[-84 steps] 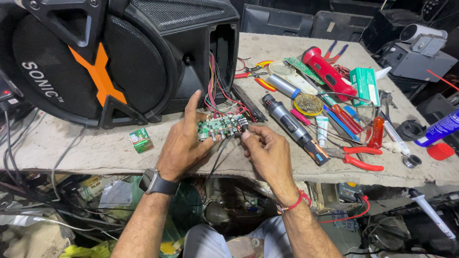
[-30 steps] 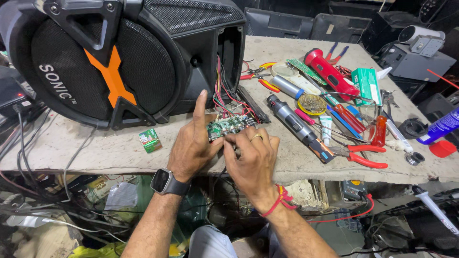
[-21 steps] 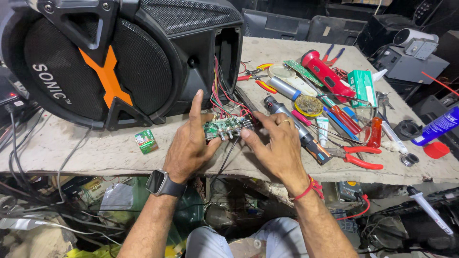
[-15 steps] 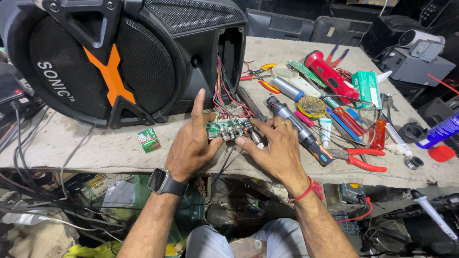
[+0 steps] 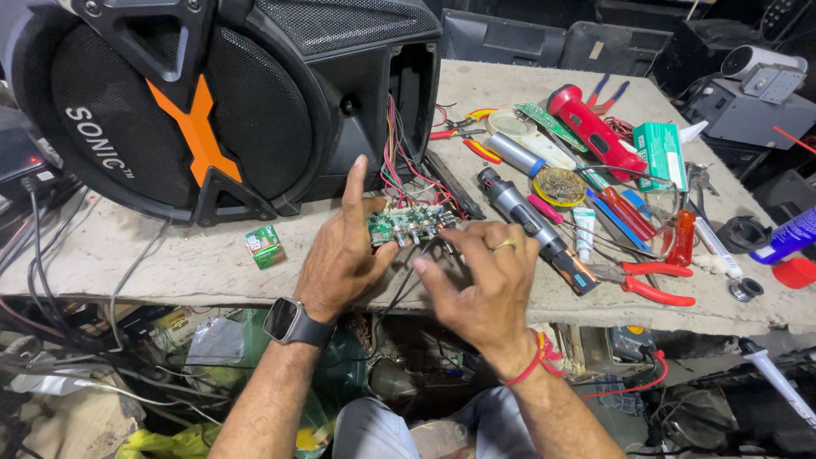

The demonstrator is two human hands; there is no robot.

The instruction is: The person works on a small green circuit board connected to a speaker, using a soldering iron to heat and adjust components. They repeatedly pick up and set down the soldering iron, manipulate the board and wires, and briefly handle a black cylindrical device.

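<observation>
Your right hand (image 5: 484, 285) has come back off the tool pile since half a second ago and now sits curled just in front of the green circuit board (image 5: 406, 225), its fingertips bent toward the board's right end; whether they actually pinch it you cannot tell from here. Your left hand (image 5: 344, 255) holds the board's left end between thumb and lower fingers, with the index finger standing straight up and free. The board hovers just above the workbench (image 5: 170, 263), near its front edge, tethered by a bundle of coloured wires (image 5: 399, 170) that runs up into the open side of the big black speaker cabinet (image 5: 255, 93). To the left you have bare benchtop, with only a small green box (image 5: 264, 246) lying there. To the right the room is tight: a black-and-grey electric screwdriver (image 5: 527, 217) lies just beside your knuckles, and red-handled pliers (image 5: 650, 280) rest near the bench's front edge.
</observation>
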